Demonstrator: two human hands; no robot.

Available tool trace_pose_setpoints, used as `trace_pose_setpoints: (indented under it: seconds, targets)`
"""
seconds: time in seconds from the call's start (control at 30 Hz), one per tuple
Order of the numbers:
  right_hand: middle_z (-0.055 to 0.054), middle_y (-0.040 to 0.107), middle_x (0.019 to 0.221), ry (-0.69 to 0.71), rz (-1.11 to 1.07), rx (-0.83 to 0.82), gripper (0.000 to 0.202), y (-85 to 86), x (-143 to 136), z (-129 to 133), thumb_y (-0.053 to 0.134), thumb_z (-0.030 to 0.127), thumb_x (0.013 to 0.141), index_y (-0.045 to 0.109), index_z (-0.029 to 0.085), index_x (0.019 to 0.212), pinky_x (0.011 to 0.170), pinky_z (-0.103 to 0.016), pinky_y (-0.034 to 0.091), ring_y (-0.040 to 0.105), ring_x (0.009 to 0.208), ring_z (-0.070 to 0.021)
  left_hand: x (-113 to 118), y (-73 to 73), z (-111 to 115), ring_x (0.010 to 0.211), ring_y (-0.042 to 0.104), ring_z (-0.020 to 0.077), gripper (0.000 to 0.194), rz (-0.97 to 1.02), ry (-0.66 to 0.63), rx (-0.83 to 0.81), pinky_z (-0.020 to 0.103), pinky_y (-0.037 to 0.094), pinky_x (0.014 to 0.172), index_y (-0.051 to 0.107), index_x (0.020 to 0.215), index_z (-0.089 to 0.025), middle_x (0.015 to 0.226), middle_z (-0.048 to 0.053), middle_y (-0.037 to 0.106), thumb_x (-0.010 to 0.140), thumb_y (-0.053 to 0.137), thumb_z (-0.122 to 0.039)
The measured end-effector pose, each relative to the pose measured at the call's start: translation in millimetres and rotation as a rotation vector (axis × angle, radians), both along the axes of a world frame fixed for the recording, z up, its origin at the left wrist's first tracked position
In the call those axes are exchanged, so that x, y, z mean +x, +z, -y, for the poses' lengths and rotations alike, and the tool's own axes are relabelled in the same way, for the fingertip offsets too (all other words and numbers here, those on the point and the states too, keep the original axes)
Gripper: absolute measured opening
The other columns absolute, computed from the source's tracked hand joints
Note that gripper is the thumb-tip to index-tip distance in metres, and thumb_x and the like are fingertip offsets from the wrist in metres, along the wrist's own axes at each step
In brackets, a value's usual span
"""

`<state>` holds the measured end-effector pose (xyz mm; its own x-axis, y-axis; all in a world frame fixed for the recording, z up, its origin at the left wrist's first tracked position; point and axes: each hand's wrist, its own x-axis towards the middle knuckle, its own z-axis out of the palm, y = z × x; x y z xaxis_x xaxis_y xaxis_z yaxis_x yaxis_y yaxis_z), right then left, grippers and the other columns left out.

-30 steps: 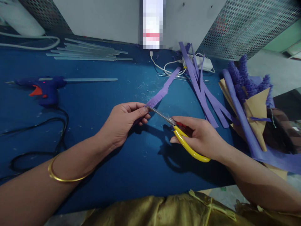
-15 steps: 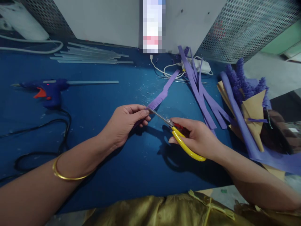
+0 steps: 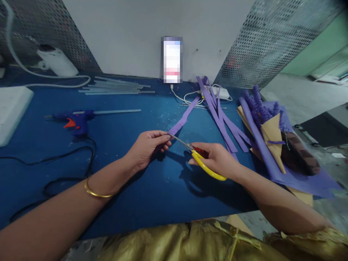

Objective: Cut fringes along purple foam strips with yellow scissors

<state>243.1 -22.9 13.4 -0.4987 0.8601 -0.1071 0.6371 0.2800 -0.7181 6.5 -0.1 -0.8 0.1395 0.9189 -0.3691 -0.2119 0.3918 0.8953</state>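
My left hand [image 3: 150, 146] pinches one end of a purple paper strip [image 3: 183, 119] between thumb and fingers. The rest of that strip slants up and away over the blue table. My right hand [image 3: 214, 157] grips yellow-handled scissors [image 3: 208, 169], which also show some red near the fingers. Their blades point left and meet the strip right at my left fingertips. Whether the blades are fully closed there cannot be made out. More purple strips [image 3: 217, 112] lie in a loose bunch beyond my right hand.
At the left lies a blue glue gun [image 3: 78, 120] with its black cord. Clear glue sticks [image 3: 116, 87] are behind it. A phone [image 3: 172, 59] leans on the back panel beside a white charging cable [image 3: 182, 99]. Purple flowers [image 3: 261, 108] and wrapping paper [image 3: 307, 185] sit at the right.
The camera view has tilted up and shifted, so more of the back panel and left side shows. Both hands keep nearly the same hold on strip and scissors.
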Motion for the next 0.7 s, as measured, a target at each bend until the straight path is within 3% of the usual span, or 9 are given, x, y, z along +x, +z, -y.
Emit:
trace_pose_setpoints:
  seconds: [0.33, 0.47, 0.53, 0.6, 0.7]
  targets:
    - [0.006, 0.045, 0.061, -0.013, 0.015, 0.095, 0.035, 1.3, -5.6, 1.8, 0.065, 0.054, 0.085, 0.064, 0.019, 0.080, 0.053, -0.025, 0.027, 0.037, 0.057, -0.0110, -3.3, -2.2, -4.7, 0.052, 0.055, 0.0093, 0.013, 0.025, -0.019, 0.032, 0.019, 0.043, 0.048, 0.073, 0.072, -0.012, 0.061, 0.003, 0.065, 0.068, 0.084, -0.018]
    - [0.005, 0.051, 0.062, -0.029, 0.067, 0.136, 0.037, -1.0, -11.2, 2.7, 0.067, 0.053, 0.087, 0.066, 0.017, 0.081, 0.055, -0.025, 0.035, 0.046, 0.058, -0.0111, -4.8, -5.2, -5.1, 0.056, 0.056, 0.0089, 0.012, -0.034, -0.026, 0.040, 0.021, 0.048, 0.054, 0.069, 0.083, -0.011, 0.070, 0.002, 0.065, 0.081, 0.076, -0.021]
    - [0.002, 0.061, 0.074, -0.035, 0.105, 0.145, 0.033, -2.8, -14.5, 3.2, 0.065, 0.048, 0.092, 0.067, 0.015, 0.089, 0.061, -0.027, 0.047, 0.057, 0.065, -0.0134, -5.1, -4.9, -4.4, 0.074, 0.064, 0.0137, 0.019, -0.073, -0.043, 0.034, 0.030, 0.056, 0.065, 0.066, 0.103, -0.013, 0.094, 0.004, 0.068, 0.092, 0.066, -0.029]
    - [-0.004, 0.068, 0.100, -0.041, 0.139, 0.146, 0.029, -5.0, -17.7, 3.0, 0.062, 0.041, 0.096, 0.066, 0.015, 0.107, 0.073, -0.035, 0.056, 0.066, 0.082, -0.0175, -4.7, -3.6, -3.3, 0.093, 0.067, 0.0198, 0.030, -0.098, -0.052, 0.030, 0.039, 0.058, 0.078, 0.063, 0.118, -0.015, 0.114, 0.009, 0.067, 0.094, 0.063, -0.033]
    - [-0.008, 0.066, 0.120, -0.054, 0.162, 0.144, 0.032, -8.2, -21.3, 0.7, 0.062, 0.037, 0.097, 0.063, 0.016, 0.122, 0.084, -0.043, 0.058, 0.067, 0.100, -0.0230, -3.8, -1.1, -1.7, 0.105, 0.065, 0.0239, 0.036, -0.102, -0.043, 0.032, 0.045, 0.057, 0.087, 0.061, 0.126, -0.017, 0.126, 0.011, 0.063, 0.094, 0.062, -0.035]
